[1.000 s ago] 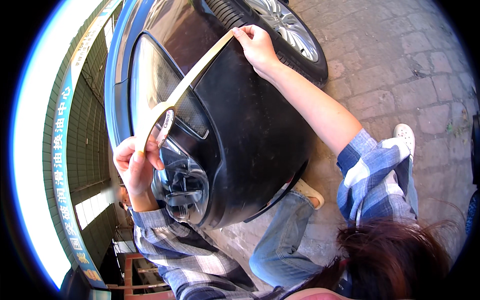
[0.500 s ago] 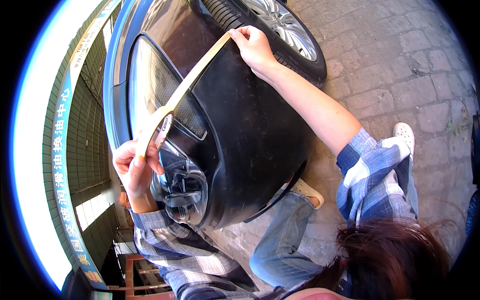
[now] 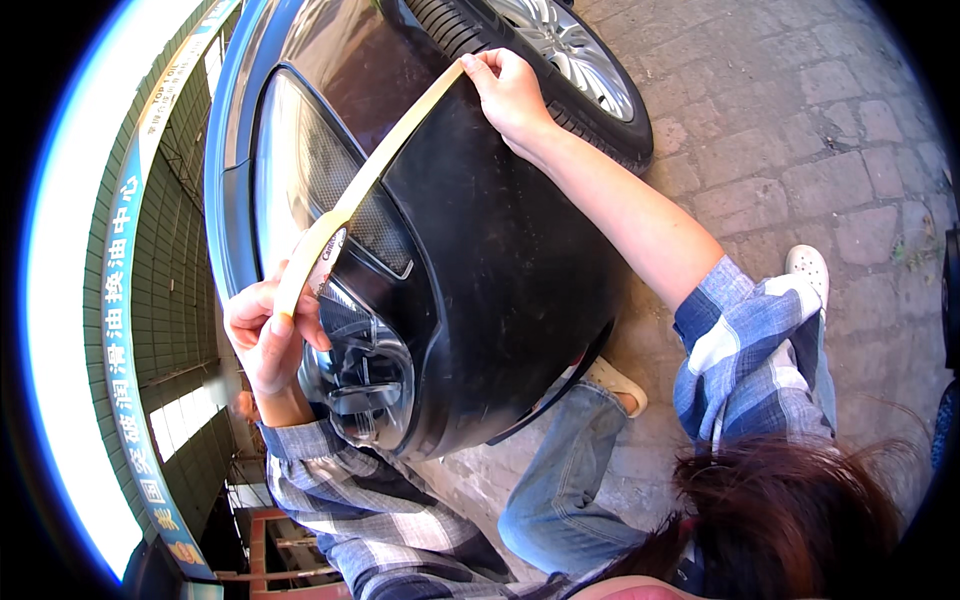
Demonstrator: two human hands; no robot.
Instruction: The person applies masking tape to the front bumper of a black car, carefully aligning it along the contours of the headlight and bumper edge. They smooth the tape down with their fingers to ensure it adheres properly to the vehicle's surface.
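The hands are well apart, one at each end of a pale yellow strip (image 3: 405, 132). The left hand (image 3: 265, 335) grips a roll of tape (image 3: 313, 252) near its lower rim, and the right hand (image 3: 510, 95) pinches the strip's free end between thumb and fingertips. Compared with half a second ago, the roll has turned slightly, so less of its printed core shows; the right hand keeps to nearly the same spot.

The right hand is at the upper corner of the black bumper (image 3: 520, 240), close to the wheel (image 3: 590, 85), its forearm slanting up past the bumper's outer edge. The left hand is raised, fingers upward, in front of the headlight (image 3: 305, 140). Between them the strip runs taut across the headlight's corner and along the bumper's upper edge (whether it touches the car all the way, I cannot tell).

Beyond the bumper's outer edge, open paving (image 3: 790, 150) spreads to the right. Near its lower edge, a bent denim leg (image 3: 565, 470) takes up room.
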